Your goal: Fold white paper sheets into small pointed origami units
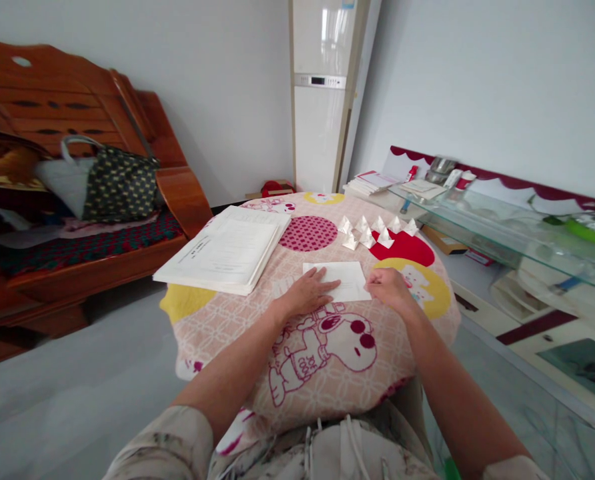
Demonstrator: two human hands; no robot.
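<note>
A small white sheet of paper (350,279) lies flat on the cloth-covered round table in front of me. My left hand (310,291) rests on its left part with the fingers spread. At the sheet's right edge, my right hand (387,287) has its fingers curled together, pinching that edge. Beyond the sheet stand several small folded white paper shapes (363,235) with pointed tops, set in rough rows. To the left lies a thick stack of printed paper sheets (222,247).
The patterned tablecloth (237,327) hangs over the table's edge. On the right is a glass-topped cabinet (507,227) with papers, cups and tins. A wooden bench (77,113) with bags stands at the left, and a tall white air conditioner (320,120) at the back.
</note>
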